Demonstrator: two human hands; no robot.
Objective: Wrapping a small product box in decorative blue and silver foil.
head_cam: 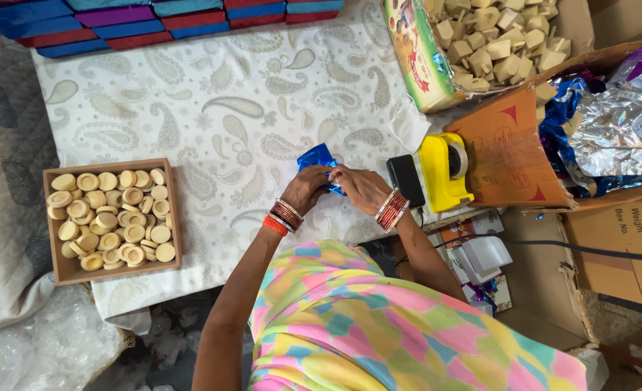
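Note:
My left hand (305,190) and my right hand (362,188) meet over the white paisley cloth (227,108), both gripping a small item in shiny blue foil wrap (317,158). The fingers of both hands press into the foil, hiding what is inside it. Red and gold bangles ring both wrists. A wooden tray (60,269) full of several round tan soap cakes (111,217) sits to the left of my left hand.
A yellow tape dispenser (442,168) and a black block (406,179) stand just right of my right hand. Cardboard boxes hold tan cut blocks (495,40) and crumpled blue and silver foil (610,123). Wrapped blue, red and purple bars (118,22) line the far edge.

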